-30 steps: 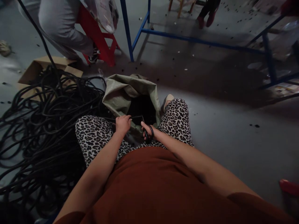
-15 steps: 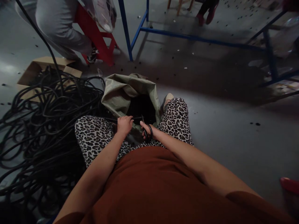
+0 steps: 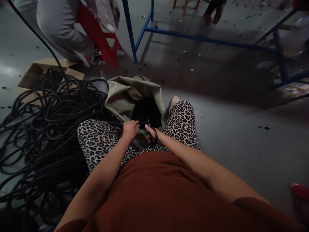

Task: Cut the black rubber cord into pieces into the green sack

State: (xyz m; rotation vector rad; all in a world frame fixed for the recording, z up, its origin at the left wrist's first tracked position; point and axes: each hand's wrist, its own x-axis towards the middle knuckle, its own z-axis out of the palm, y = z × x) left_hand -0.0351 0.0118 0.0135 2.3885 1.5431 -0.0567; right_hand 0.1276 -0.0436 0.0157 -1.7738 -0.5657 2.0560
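Note:
Between my knees stands a green woven sack (image 3: 120,96), its mouth wide and its inside dark. My left hand (image 3: 130,129) is closed around a black rubber strip (image 3: 113,123) that comes in over my left thigh. The strip's end pokes out past the fingertips toward the right. My right hand (image 3: 151,132) grips black-handled scissors (image 3: 151,139), with the blades pointing up at the strip's end over the sack's near rim. Whether the blades touch the strip I cannot tell.
A big tangled heap of black strip (image 3: 48,135) covers the floor on my left, against a cardboard box (image 3: 72,72). Ahead are a red stool (image 3: 106,45) beside a seated person's legs (image 3: 58,29) and a blue metal frame (image 3: 183,36). Small black bits are scattered on the floor.
My left hand has shifted slightly right, toward the scissors. The scissors have tilted a little, and the loose strand at the upper left has swung.

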